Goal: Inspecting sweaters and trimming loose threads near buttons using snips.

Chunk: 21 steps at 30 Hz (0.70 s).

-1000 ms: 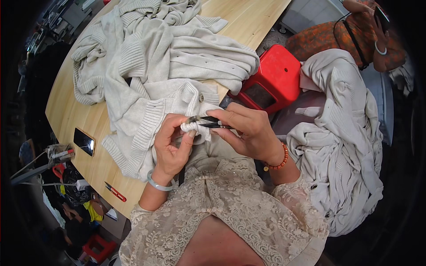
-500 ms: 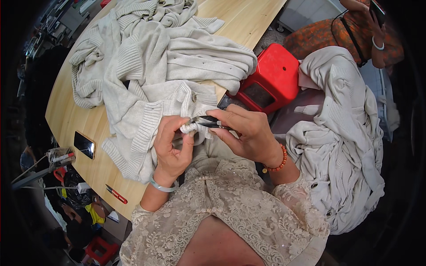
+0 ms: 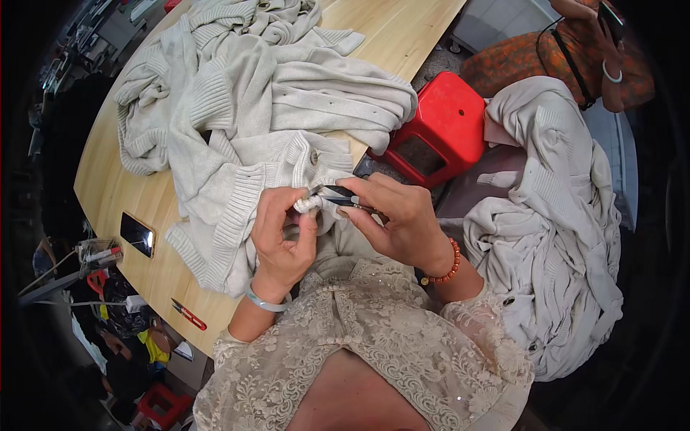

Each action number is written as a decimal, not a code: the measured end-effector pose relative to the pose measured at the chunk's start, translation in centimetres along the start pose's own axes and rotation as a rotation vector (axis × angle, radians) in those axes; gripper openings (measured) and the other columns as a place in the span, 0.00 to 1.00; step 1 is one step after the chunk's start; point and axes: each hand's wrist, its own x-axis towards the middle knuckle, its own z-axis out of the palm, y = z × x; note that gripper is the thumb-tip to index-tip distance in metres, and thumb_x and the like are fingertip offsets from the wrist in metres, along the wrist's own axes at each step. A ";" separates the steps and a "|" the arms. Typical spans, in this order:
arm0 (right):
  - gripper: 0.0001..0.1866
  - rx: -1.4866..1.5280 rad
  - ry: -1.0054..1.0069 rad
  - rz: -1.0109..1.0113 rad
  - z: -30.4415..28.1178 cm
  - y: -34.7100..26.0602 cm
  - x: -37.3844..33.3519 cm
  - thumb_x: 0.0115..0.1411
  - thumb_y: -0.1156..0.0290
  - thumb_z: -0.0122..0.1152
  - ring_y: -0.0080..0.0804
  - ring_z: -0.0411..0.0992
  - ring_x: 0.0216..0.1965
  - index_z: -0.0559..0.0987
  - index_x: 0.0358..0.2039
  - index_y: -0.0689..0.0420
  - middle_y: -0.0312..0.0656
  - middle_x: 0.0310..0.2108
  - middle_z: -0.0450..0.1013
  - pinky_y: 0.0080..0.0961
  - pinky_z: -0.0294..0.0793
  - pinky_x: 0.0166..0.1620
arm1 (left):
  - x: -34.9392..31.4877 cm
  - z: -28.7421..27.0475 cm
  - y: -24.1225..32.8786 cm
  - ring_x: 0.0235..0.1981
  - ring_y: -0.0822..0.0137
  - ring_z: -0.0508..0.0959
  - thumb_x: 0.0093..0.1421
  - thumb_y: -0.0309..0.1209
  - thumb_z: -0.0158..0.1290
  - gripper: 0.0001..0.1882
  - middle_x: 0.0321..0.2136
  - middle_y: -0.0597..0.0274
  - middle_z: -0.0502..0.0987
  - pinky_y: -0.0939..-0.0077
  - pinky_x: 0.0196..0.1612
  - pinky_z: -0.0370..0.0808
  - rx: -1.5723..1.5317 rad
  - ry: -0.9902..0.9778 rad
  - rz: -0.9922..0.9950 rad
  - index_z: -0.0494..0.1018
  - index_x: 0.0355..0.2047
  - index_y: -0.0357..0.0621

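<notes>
Close work with dark snips (image 3: 343,200) at a pale knit edge (image 3: 306,205)

From where I stand, both hands meet just above the wearer's lap, in front of the table (image 3: 402,32). The left hand (image 3: 282,233) pinches the knit edge between thumb and fingers, so that it curls into a small roll. The right hand (image 3: 399,219) has its thumb and fingers closed around the dark snips, whose tips point left and lie right at that roll; whether they bite into the yarn I cannot tell. A dark round button (image 3: 314,156) sits on the pale cloth just beyond the fingers.

More pale ribbed knitwear (image 3: 237,86) lies rumpled over the table. Toward its left side rest a phone (image 3: 137,234), screen up, and, nearer the wearer, a pair of red-handled snips (image 3: 189,314), well apart from the hands. A red stool (image 3: 456,118) stands off the table's right edge, and to its right spills a big heap of the same pale knits (image 3: 550,230). Farther off at the upper right, another person (image 3: 514,68) in orange-patterned clothing holds up a dark handheld device (image 3: 612,21).
</notes>
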 end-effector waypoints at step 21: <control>0.17 0.181 0.036 0.131 1.9 0.0 -0.7 0.55 0.78 0.68 0.18 0.64 0.19 0.79 0.46 0.61 0.37 0.24 0.72 0.18 0.62 0.23 | -0.5 0.5 0.5 0.35 0.68 0.74 0.57 0.18 0.55 0.13 0.36 0.57 0.73 0.79 0.39 0.71 -0.022 0.037 -0.163 0.72 0.44 0.35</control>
